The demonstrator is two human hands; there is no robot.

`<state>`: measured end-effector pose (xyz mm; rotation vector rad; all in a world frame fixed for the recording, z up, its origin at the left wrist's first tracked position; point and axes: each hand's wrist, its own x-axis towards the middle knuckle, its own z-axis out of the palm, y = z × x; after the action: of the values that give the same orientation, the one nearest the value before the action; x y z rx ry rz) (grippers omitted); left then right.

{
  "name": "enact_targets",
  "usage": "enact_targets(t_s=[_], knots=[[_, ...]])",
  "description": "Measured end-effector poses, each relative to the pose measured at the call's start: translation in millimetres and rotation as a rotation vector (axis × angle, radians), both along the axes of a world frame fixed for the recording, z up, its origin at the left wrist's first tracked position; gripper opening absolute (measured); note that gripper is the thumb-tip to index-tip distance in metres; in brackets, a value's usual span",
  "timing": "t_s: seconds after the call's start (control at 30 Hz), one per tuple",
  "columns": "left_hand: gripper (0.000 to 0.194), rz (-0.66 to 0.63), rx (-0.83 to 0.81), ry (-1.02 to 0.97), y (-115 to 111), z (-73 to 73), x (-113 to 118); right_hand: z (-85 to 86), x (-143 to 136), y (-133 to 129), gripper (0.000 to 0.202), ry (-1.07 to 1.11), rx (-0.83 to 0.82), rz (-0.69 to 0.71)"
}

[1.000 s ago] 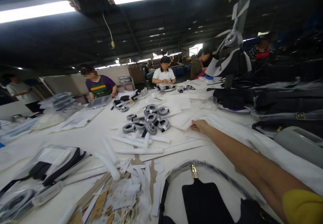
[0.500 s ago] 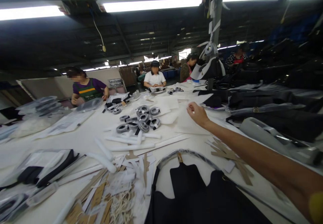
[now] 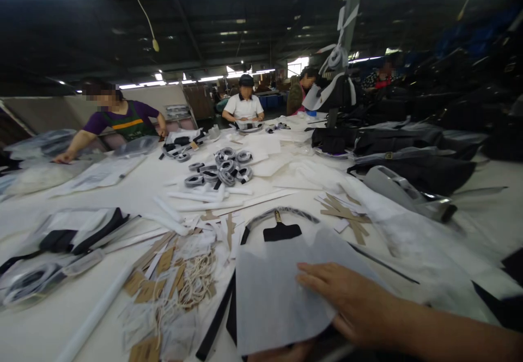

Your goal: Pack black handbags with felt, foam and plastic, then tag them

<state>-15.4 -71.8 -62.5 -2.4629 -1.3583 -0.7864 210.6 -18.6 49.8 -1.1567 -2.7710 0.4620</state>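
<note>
A thin white sheet point(image 3: 278, 291) covers most of a black bag, and the bag's upper tab point(image 3: 281, 232) and wrapped handle point(image 3: 261, 218) show beyond it. My right hand point(image 3: 347, 296) is at the sheet's right part, fingers stretched across its top and the thumb by its lower edge; it appears to hold the sheet. Only a small piece of my left hand point(image 3: 281, 354) shows at the bottom edge, below the sheet, with its fingers hidden. A black strap point(image 3: 216, 318) lies left of the sheet.
Left of the bag are brown card tags point(image 3: 147, 291), cream strings point(image 3: 198, 280) and white foam tubes point(image 3: 98, 310). Coiled wrapped straps point(image 3: 226, 169) lie farther back. A grey tape dispenser point(image 3: 404, 188) and black bags point(image 3: 417, 169) stand right. Co-workers point(image 3: 244, 106) are across the table.
My right hand has come back from the stacked white sheets to the bag, bringing a sheet over it. Part of my left hand now shows. The co-worker at left has reached out an arm.
</note>
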Motion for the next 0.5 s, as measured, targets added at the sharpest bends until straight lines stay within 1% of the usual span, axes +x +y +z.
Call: enact_targets(t_s=[0.07, 0.13, 0.2, 0.27, 0.37, 0.5], knots=[[0.066, -0.026, -0.044, 0.012, -6, 5.8, 0, -5.2, -1, 1, 0.085, -0.065, 0.005, 0.0], [0.068, -0.065, -0.089, 0.026, -10, 15.4, 1, -11.1, -2, 2, 0.084, -0.102, 0.041, 0.015], [0.069, -0.095, -0.125, 0.044, -12, 25.3, 1, -19.6, -3, 0, 0.085, -0.103, 0.1, 0.029], [0.068, -0.118, -0.137, 0.066, -12, 31.7, 0, -28.9, -3, -4, 0.087, -0.098, 0.136, 0.044], [0.065, -0.131, -0.125, 0.078, -12, 33.4, -2, -38.4, 0, -11, 0.088, -0.099, 0.141, 0.047], [0.061, -0.165, -0.073, 0.092, -12, 32.9, -5, -40.6, 3, -14, 0.094, -0.072, 0.133, 0.058]])
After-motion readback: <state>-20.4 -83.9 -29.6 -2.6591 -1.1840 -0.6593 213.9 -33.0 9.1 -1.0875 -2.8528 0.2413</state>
